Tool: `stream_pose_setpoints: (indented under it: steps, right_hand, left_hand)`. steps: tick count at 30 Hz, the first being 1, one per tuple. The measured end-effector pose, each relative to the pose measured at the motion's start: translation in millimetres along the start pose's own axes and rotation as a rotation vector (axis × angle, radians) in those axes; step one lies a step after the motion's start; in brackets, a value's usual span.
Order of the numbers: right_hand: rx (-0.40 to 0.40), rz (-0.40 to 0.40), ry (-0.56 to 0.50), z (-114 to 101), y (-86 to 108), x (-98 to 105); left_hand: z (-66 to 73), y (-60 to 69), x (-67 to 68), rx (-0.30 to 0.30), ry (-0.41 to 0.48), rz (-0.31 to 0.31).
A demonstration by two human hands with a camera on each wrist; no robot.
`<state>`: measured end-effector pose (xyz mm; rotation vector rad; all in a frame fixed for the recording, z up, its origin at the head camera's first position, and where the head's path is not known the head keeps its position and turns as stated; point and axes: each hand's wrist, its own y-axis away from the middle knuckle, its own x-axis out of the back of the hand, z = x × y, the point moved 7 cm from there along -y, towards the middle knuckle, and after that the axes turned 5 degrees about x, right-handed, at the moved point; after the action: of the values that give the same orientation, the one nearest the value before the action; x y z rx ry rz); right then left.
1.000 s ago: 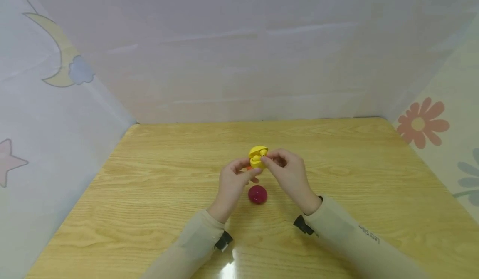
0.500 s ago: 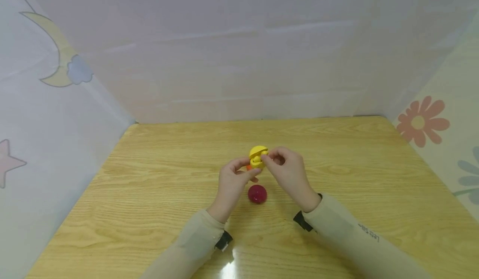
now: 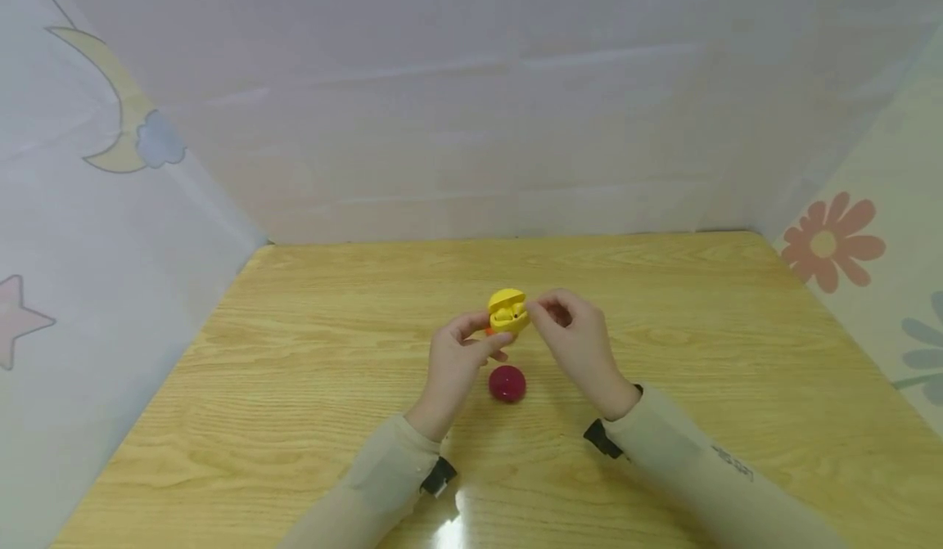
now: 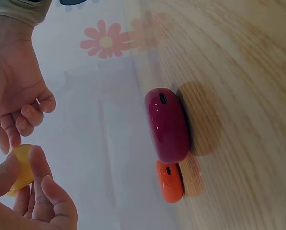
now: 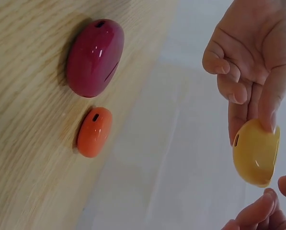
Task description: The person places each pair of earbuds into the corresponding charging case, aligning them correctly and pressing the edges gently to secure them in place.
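My left hand (image 3: 455,365) pinches a yellow earbud case (image 3: 506,320) by its side, off the table. Its lid (image 3: 506,296) is raised, and yellow earbuds (image 3: 519,310) sit inside. Just right of the case is my right hand (image 3: 576,344), its fingers bent close to the rim; in the right wrist view its thumb and forefinger stand apart with nothing between them. In that view the outside of the yellow case (image 5: 254,155) faces the camera, so the buds are hidden. A closed maroon earbud case (image 3: 507,384) lies on the table below the hands.
Behind the left fingers is a smaller orange case (image 3: 489,330), mostly hidden in the head view. Both wrist views show the orange case (image 5: 95,132) on the wooden table (image 3: 309,385) near the maroon one. Printed cloth walls border the table's back and sides.
The right hand has let go of the earbud at the case and drawn slightly right. Left hand and yellow case have barely moved; the maroon case has stayed in place.
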<state>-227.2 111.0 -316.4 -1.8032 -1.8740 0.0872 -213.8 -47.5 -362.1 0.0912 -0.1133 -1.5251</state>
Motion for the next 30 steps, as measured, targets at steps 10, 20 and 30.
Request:
stream_pose_setpoints:
  steps: [10, 20, 30]
  right_hand:
    - [-0.151, -0.14, -0.051, 15.3, -12.7, 0.7]
    - [-0.265, -0.309, -0.108, 23.4, -23.9, -4.8]
    - [-0.297, -0.38, -0.158, 23.0, -27.6, -9.0]
  left_hand:
    - [-0.5, -0.1, -0.4, 0.003, 0.015, -0.037]
    - [1.0, -2.1, -1.7, 0.003, -0.01, -0.079]
    - [4.6, -3.1, -0.6, 0.007, -0.002, -0.087]
